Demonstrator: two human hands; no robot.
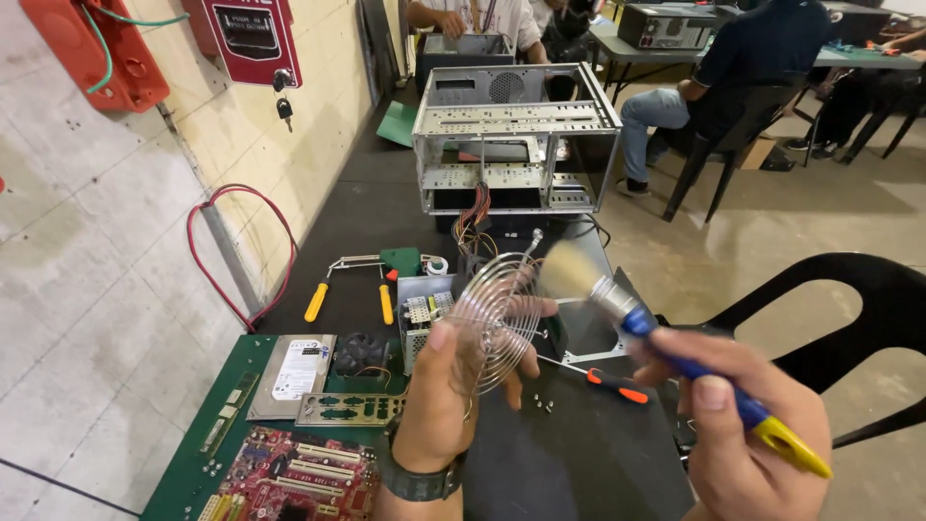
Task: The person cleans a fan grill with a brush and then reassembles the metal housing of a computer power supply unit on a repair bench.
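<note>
My left hand (446, 391) holds up a round wire fan grill (500, 311) above the dark table. My right hand (748, 425) grips a paintbrush (632, 318) with a blue and yellow handle. Its pale bristles rest against the grill's upper right edge. A black watch sits on my left wrist.
On the table lie an open metal computer case (516, 135), a power supply (420, 314), pliers with yellow handles (333, 285), a black fan (362, 352), a hard drive (294, 371), a red motherboard (294, 478), an orange-handled screwdriver (603, 378) and loose screws. A black chair (849, 299) stands right. People sit behind.
</note>
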